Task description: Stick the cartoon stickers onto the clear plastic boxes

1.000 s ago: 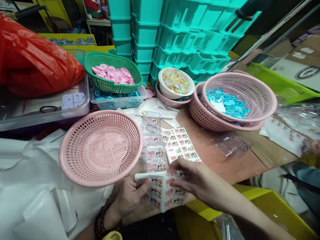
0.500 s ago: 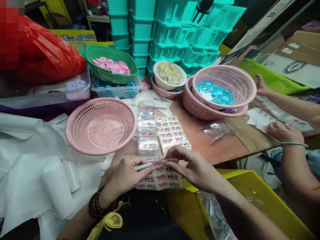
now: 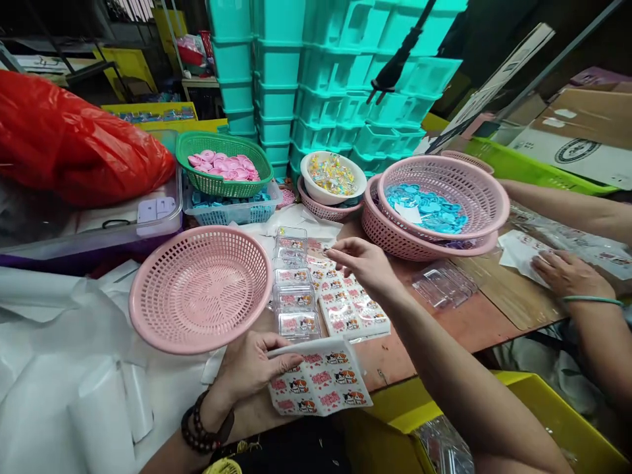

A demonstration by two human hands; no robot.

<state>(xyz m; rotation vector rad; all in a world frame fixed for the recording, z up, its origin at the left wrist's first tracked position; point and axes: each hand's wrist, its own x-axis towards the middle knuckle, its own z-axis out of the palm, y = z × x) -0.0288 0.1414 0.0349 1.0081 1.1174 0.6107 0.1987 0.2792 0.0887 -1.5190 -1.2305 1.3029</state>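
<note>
My left hand pinched the top edge of a cat sticker sheet, just below-right of the empty pink basket. My right hand reached ahead, fingers drawn narrow over the row of clear cases; couldn't tell if they held anything. The row ran lengthwise away from me, just beside the basket's right rim. Right hand nearer. Stacked sticker sheets lay right of the row.

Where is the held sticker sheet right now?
Head view, bottom centre: sticker sheet in the left hand, just below the clear boxes and right of the empty pink basket.
</note>
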